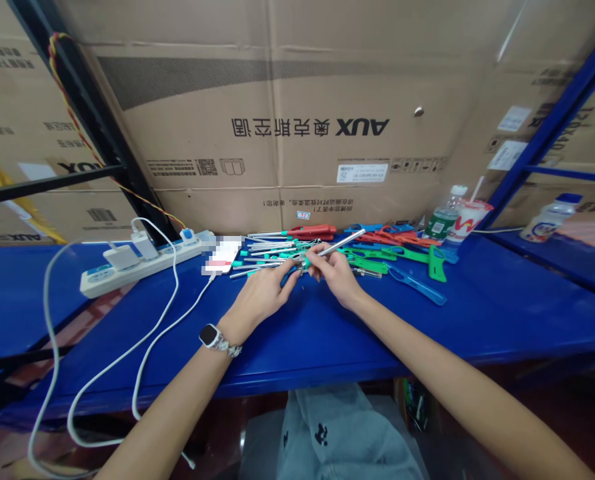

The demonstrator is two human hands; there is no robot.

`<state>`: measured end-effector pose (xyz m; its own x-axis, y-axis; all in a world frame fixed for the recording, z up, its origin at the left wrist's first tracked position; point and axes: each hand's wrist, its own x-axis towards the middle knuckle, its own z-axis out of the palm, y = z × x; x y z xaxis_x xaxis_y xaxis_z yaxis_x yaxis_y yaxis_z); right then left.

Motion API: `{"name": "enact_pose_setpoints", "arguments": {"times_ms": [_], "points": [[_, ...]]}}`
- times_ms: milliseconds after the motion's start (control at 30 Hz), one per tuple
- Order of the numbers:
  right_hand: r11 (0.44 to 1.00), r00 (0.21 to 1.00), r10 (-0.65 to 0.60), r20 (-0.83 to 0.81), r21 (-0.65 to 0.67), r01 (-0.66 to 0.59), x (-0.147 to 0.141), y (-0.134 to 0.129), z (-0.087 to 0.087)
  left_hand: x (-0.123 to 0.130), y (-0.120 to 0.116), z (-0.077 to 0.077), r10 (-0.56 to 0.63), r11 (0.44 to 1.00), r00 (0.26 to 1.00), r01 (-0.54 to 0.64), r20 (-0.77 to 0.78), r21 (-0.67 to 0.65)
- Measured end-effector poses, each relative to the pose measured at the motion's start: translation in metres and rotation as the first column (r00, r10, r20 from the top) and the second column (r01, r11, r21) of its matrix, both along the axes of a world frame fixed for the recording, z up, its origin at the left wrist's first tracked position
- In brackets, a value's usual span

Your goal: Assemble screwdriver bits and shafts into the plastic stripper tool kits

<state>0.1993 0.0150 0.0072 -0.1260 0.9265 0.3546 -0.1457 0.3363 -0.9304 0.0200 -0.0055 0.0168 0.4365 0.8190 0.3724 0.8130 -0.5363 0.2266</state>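
My right hand pinches a silver lighter tube with a teal end, which points up to the right. Close beside it, my left hand has thumb and fingers closed on a small blue plastic piece, perhaps a lighter handle; most of it is hidden by the fingers. Behind both hands lie several metal tubes with teal ends. Red lighter handles, green lighter handles and a blue lighter handle spread to the right.
A white power strip with plugs and loose white cables lies left on the blue table. Beside it is a blurred-out phone-like item. A bottle, a cup and another bottle stand right. Cardboard rises behind.
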Motion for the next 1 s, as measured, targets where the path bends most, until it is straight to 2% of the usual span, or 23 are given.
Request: {"name": "enact_pose_setpoints", "arguments": {"times_ms": [100,267,400,667,1000], "points": [[1.0,0.999,-0.023,-0.034,-0.002,0.023,0.0014,0.0018,-0.0019,-0.0009,0.0008,-0.0015,-0.01,1.0,1.0,0.01,0.017,-0.001],[0.998,0.998,0.012,0.061,0.063,-0.015,-0.0007,-0.0007,-0.0022,-0.002,0.0025,-0.0051,-0.039,0.999,0.999,0.04,0.029,-0.023],[0.995,0.996,-0.035,0.077,0.099,0.027,-0.0024,-0.0024,-0.0009,-0.0028,0.0038,-0.0064,-0.065,0.998,0.997,0.066,0.042,-0.023],[0.999,0.999,-0.047,0.015,-0.024,0.048,0.0001,0.0008,0.0019,-0.0024,0.0,-0.0019,-0.077,0.996,0.994,0.08,0.081,-0.046],[1.0,1.0,-0.021,-0.014,-0.001,0.021,0.0048,0.0031,-0.0014,-0.0047,-0.0039,0.0017,-0.082,0.992,0.987,0.094,0.136,-0.083]]}}
